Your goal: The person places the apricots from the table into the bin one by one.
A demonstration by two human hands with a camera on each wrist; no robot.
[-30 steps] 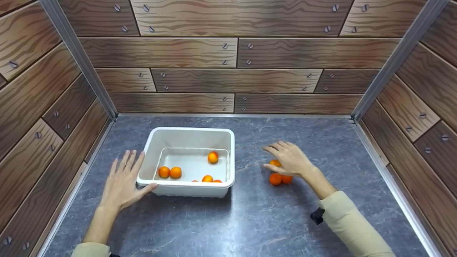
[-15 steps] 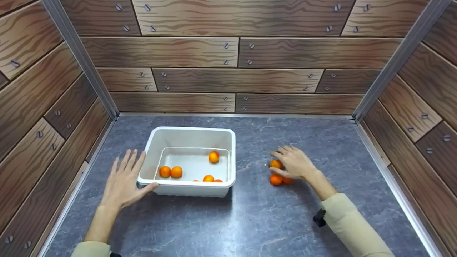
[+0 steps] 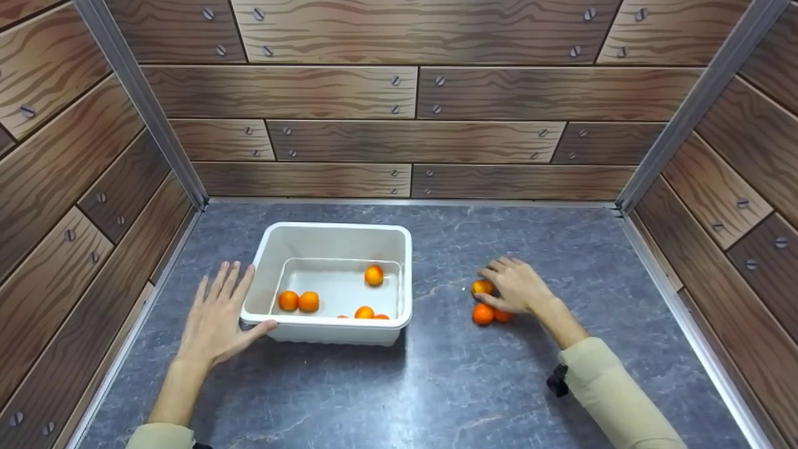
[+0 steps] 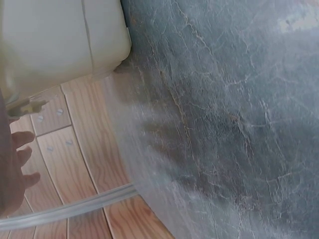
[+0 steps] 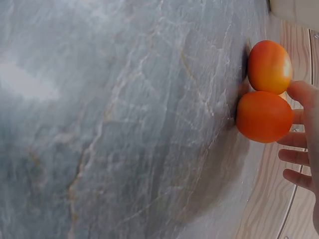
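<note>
My left hand (image 3: 209, 324) lies along the left side of a white plastic bin (image 3: 336, 321), fingers straight and spread, thumb at the front rim corner. Several orange-red tomatoes (image 3: 308, 302) lie inside the bin. On the tabletop to its right, three more tomatoes sit bunched together. My right hand (image 3: 514, 288) is over this group, with thumb and fingers curved around the rear tomato (image 3: 481, 287). A front tomato (image 3: 483, 313) and another one (image 3: 502, 315) sit just below the thumb. In the right wrist view the two front tomatoes (image 5: 264, 117) hide the rear one.
The grey marbled tabletop (image 3: 436, 386) is enclosed by wood-patterned walls (image 3: 336, 140) at the back and both sides. Metal strips (image 3: 676, 305) run along its edges. The bin's side (image 4: 60, 40) fills the upper left of the left wrist view.
My right hand has lowered and shifted slightly right and nearer, its fingers closing around the rear tomato. My left hand and the bin stay in place.
</note>
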